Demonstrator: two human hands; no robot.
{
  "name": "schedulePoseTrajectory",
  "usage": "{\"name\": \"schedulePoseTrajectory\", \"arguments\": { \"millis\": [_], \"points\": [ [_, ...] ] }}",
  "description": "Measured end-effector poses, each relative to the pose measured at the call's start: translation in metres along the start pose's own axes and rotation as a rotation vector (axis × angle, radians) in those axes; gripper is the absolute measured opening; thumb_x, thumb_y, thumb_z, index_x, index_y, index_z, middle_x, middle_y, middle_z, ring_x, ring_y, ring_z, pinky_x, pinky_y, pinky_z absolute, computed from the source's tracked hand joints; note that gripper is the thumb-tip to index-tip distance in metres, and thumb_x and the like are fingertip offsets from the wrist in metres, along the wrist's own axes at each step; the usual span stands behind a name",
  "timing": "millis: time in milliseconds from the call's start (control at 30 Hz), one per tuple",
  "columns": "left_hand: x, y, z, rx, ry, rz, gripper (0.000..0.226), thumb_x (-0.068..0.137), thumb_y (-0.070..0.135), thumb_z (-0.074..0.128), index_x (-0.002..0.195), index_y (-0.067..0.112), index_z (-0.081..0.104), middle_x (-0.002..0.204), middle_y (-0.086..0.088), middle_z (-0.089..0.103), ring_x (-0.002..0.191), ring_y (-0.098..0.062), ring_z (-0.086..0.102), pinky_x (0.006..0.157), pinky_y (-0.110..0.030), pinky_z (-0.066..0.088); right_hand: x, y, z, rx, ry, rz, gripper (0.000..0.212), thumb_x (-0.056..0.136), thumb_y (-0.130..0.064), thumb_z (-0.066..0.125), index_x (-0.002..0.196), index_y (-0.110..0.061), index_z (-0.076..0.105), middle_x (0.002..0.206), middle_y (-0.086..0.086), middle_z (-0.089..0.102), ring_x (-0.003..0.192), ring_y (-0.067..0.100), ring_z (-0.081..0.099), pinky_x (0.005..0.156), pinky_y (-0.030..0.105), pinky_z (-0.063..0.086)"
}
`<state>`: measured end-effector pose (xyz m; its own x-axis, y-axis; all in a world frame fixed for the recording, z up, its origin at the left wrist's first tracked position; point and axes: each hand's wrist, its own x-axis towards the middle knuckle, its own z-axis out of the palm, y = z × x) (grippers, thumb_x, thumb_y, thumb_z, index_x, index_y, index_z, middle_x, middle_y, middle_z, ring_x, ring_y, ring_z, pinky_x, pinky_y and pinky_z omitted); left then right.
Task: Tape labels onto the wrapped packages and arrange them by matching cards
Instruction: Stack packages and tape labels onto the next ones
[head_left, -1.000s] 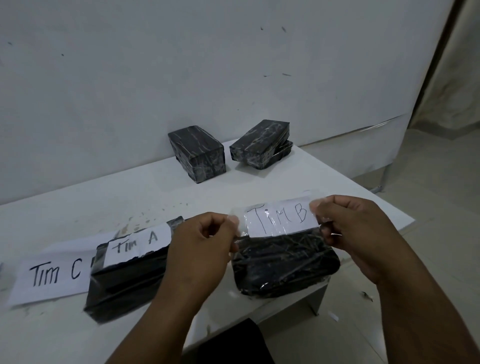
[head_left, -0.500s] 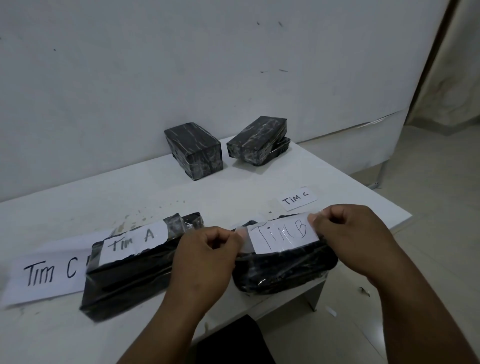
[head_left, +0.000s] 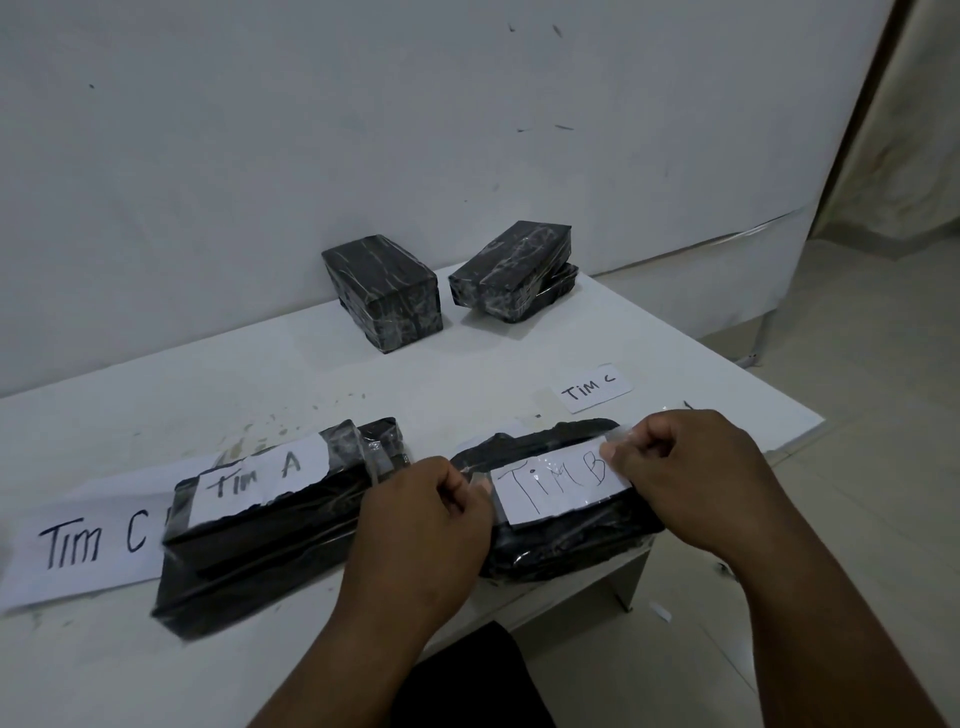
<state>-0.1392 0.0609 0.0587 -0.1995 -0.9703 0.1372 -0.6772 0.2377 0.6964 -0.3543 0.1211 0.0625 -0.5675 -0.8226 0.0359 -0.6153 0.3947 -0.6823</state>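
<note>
While both hands hold the tape taut, the Tim B label (head_left: 558, 480) sits right between them, lying on top of the near right package (head_left: 566, 540) at the table's (head_left: 311, 374) near edge. Left hand (head_left: 421, 525) has its fingers curled, pinching the tape's left end; right hand (head_left: 691, 478) pinches the right end, thumb and forefinger closed on the clear strip at the label's corner. Label's long axis runs left to right, tilted a little up toward the far right, in line with the package under it. So both hands are equally near, one at each end. Next call, I'd say: press the strip down flat, ends wrapping over the package sides, without letting the label skew. To the left, the Tim A package (head_left: 270, 525) is already labelled, overlapping the Tim C card (head_left: 88, 540). Small Tim C label (head_left: 597, 387) waits just beyond the right hand; two bare packages (head_left: 384, 296) stand far by the wall.
</note>
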Motion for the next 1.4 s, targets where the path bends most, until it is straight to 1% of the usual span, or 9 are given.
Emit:
{"name": "schedulePoseTrajectory", "arguments": {
  "millis": [267,367,500,700,833,967,1133,1267,1400],
  "points": [
    [0.001,-0.004,0.003,0.05,-0.018,0.012,0.035,0.095,0.039,0.064,0.066,0.021,0.058,0.058,0.007,0.059,0.055,-0.003,0.054,0.05,-0.018,0.034,0.0,0.004,0.006,-0.038,0.021,-0.021,0.025,0.087,-0.048,0.074,0.071,-0.029,0.069,0.076,-0.013,0.066,0.073,0.003,0.06,0.059,0.021,0.038],
    [0.004,-0.008,0.003,0.016,-0.018,0.007,0.035,0.094,0.036,0.066,0.065,0.02,0.058,0.058,0.005,0.059,0.056,-0.004,0.054,0.049,-0.015,0.036,0.0,0.004,0.008,-0.051,0.028,-0.021,0.026,0.086,-0.05,0.074,0.071,-0.031,0.068,0.077,-0.014,0.067,0.074,0.003,0.06,0.059,0.021,0.039],
    [0.004,-0.012,0.003,-0.021,-0.02,0.008,0.035,0.094,0.033,0.067,0.063,0.018,0.058,0.056,0.005,0.056,0.058,-0.001,0.053,0.053,-0.013,0.04,-0.002,0.003,0.011,-0.053,0.041,-0.019,0.027,0.086,-0.051,0.074,0.069,-0.031,0.068,0.074,-0.015,0.066,0.072,0.003,0.06,0.059,0.022,0.041],
    [0.004,-0.013,0.003,-0.027,-0.011,0.014,0.035,0.091,0.035,0.069,0.063,0.015,0.061,0.054,0.006,0.057,0.056,-0.004,0.053,0.051,-0.015,0.038,-0.002,0.004,0.012,-0.043,0.052,-0.009,0.026,0.084,-0.055,0.075,0.067,-0.037,0.067,0.073,-0.018,0.067,0.072,0.002,0.061,0.061,0.023,0.044],
    [0.002,-0.012,0.003,-0.019,-0.018,0.001,0.031,0.089,0.035,0.07,0.065,0.017,0.063,0.058,0.006,0.062,0.062,-0.004,0.058,0.051,-0.014,0.038,-0.003,0.004,0.012,-0.04,0.057,-0.008,0.021,0.084,-0.054,0.076,0.075,-0.036,0.073,0.074,-0.018,0.067,0.072,0.001,0.061,0.059,0.022,0.043],
    [0.002,-0.01,0.003,0.007,-0.024,0.01,0.028,0.089,0.033,0.07,0.066,0.02,0.063,0.06,0.006,0.063,0.068,0.0,0.059,0.053,-0.012,0.041,-0.003,0.005,0.012,-0.033,0.067,-0.001,0.021,0.082,-0.054,0.077,0.079,-0.034,0.078,0.072,-0.02,0.068,0.071,0.0,0.062,0.059,0.02,0.043],
    [0.001,-0.009,0.004,0.022,-0.009,0.016,0.03,0.089,0.035,0.07,0.065,0.02,0.063,0.06,0.006,0.064,0.068,-0.001,0.06,0.054,-0.013,0.041,-0.006,0.003,0.012,-0.011,0.086,0.004,0.016,0.081,-0.051,0.08,0.083,-0.035,0.079,0.072,-0.02,0.067,0.07,-0.002,0.061,0.058,0.017,0.039],
    [0.0,-0.006,0.002,0.044,0.0,-0.007,0.03,0.089,0.036,0.07,0.065,0.018,0.062,0.062,0.006,0.065,0.064,-0.004,0.061,0.055,-0.017,0.042,-0.008,0.002,0.01,-0.013,0.12,0.023,0.023,0.076,-0.053,0.084,0.084,-0.033,0.076,0.072,-0.018,0.065,0.07,-0.002,0.058,0.056,0.019,0.036],
    [-0.001,-0.002,-0.001,0.058,0.005,-0.046,0.032,0.087,0.036,0.071,0.065,0.016,0.058,0.063,0.004,0.063,0.059,-0.006,0.058,0.054,-0.023,0.042,-0.009,0.001,0.01,-0.009,0.138,0.035,0.027,0.073,-0.055,0.085,0.086,-0.034,0.074,0.075,-0.018,0.068,0.072,-0.001,0.059,0.058,0.018,0.038]
  ]
}}
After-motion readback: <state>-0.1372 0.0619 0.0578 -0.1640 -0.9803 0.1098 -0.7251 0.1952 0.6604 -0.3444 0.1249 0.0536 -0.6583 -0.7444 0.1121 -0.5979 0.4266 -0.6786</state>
